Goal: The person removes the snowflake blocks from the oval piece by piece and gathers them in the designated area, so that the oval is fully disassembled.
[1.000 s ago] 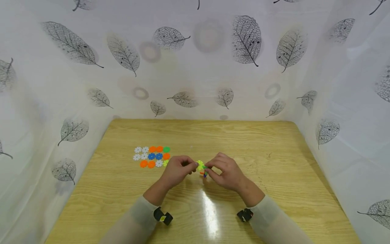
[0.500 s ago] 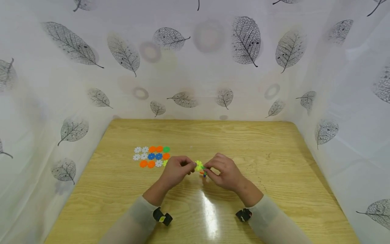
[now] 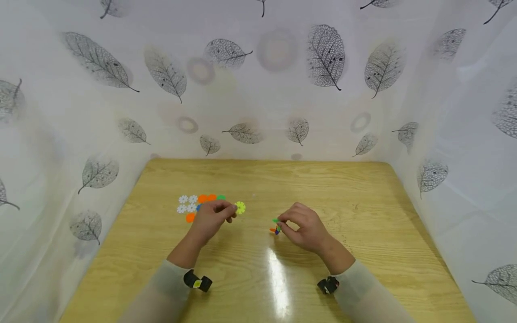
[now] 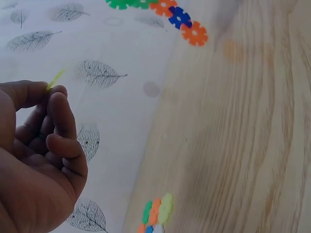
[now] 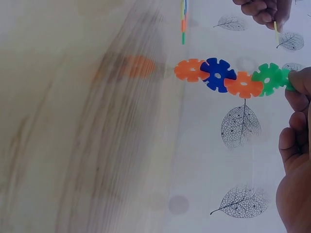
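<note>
Between the thumb and fingertips of my left hand (image 3: 212,220) is a yellow flower-shaped plastic disc (image 3: 240,207), seen edge-on in the left wrist view. It is apart from the chain. My right hand (image 3: 304,227) pinches the green end of a chain of interlocked flower discs (image 5: 217,75). In the right wrist view the chain runs green, green, orange, blue, orange, its far orange end pointing away from the fingers. From the head camera, the chain hangs below the right fingertips, mostly seen edge-on.
Rows of loose flower discs (image 3: 181,209) in white, orange, green and blue lie on the wooden table (image 3: 323,179), at the left. My left hand hides some of them. Leaf-printed white cloth (image 3: 250,98) surrounds the table's back and sides.
My left hand has moved left, carrying the yellow disc away from the chain's green end, and now covers part of the loose discs. The right hand has shifted only slightly right.
</note>
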### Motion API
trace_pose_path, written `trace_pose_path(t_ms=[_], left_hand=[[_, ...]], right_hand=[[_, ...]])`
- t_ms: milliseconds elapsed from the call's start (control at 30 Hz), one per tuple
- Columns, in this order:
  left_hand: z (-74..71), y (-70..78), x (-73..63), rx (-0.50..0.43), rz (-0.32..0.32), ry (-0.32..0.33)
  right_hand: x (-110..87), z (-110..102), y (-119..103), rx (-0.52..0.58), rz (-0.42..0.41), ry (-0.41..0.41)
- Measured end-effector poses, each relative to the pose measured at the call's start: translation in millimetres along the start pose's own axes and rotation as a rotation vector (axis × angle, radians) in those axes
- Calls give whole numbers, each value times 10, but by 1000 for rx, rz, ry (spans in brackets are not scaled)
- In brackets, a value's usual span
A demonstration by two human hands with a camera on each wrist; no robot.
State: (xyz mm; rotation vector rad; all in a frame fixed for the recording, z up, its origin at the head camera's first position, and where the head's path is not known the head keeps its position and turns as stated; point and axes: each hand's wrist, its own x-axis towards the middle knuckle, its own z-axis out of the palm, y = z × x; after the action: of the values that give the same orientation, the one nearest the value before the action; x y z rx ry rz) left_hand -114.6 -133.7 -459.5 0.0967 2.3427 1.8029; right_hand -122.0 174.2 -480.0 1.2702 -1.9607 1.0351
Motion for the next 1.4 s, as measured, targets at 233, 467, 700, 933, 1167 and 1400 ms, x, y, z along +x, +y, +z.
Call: trace_pose_path(t_ms=[233,467,700,933,1167,1400], left_hand=[[-125,-73,-10,-19,-8,55],[-220,-134,-23,-7,3,99],[-329,-203,-28,46,-5,119],[-474,-305,-34,75,-28,142],[-653,-392,-59,110,-91,165],[-860,-489,-75,129,-127,239]], right_hand=[[7,4,0,-12,0,7],[12,13,2,-10,-12,6],[16,6,-6,-11,-4,1],[14,7,7,-10,-4,-1],[18,4,8,-22,-2,-6],[30,6,3,-22,-14,-3]])
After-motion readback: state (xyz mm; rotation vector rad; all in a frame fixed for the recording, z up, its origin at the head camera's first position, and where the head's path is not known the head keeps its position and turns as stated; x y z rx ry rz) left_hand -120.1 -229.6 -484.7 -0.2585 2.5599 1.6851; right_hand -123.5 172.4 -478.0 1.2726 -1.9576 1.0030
